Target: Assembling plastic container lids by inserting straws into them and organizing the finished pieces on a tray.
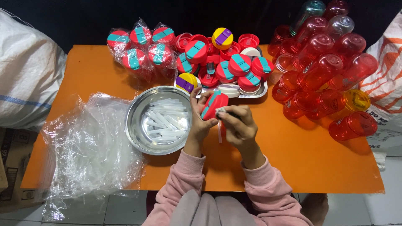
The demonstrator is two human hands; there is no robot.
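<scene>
My left hand grips a red bottle lid with a teal flap, tilted above the orange table. My right hand pinches a small white piece at the lid's underside, and a thin white straw hangs below it. A steel bowl with several white straws sits just left of my left hand.
A metal tray heaped with several red, teal, yellow and purple lids stands behind my hands. Wrapped lids lie at the back left. Red plastic bottles pile at the right. Clear plastic sheets cover the left. White sacks flank the table.
</scene>
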